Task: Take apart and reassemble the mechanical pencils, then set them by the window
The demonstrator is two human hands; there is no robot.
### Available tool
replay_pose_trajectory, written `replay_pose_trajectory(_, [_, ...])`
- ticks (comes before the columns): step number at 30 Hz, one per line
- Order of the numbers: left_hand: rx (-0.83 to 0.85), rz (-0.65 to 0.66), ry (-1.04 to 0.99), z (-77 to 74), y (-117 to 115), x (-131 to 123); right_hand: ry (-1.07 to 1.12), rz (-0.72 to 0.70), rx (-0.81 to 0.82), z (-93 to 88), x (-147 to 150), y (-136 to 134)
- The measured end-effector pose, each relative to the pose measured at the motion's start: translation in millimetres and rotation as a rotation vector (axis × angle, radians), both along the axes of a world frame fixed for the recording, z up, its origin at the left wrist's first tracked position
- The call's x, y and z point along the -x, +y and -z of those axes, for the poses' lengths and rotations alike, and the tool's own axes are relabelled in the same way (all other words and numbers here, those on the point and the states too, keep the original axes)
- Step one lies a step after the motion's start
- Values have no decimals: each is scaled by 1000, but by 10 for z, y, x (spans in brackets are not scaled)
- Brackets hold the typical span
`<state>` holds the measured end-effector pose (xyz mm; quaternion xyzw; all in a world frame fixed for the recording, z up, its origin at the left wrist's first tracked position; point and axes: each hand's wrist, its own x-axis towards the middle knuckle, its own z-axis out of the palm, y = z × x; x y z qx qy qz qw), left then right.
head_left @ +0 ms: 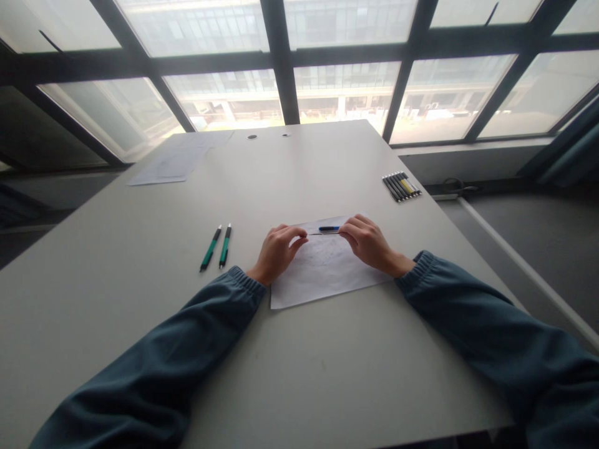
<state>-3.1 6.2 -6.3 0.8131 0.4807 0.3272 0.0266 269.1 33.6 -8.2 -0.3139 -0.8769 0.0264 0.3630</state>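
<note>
A sheet of white paper with faint marks lies on the table under both hands. Between my hands runs a thin, dark rod that looks like a pen refill. My left hand pinches thumb and forefinger together at its left end. At the other end, the fingers of my right hand are closed on it. Just behind the rod is a black and blue pen part, its right end near my right fingertips; whether they touch it I cannot tell.
Two green pens lie left of my left hand. Several dark pens, one with yellow, form a row near the table's right edge. More paper sheets lie at the back left. Two small round items are near the far edge, before the windows.
</note>
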Motion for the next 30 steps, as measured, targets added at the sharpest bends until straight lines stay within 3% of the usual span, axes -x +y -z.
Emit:
replay_pose_trajectory(21, [-64,44,-45,-21,-29,-34,-130,22,-48,-36,5,-24])
replay_pose_trajectory(30, [-65,134,-38,-18,-15,-47,-171,-40,-96,-57,8,-32])
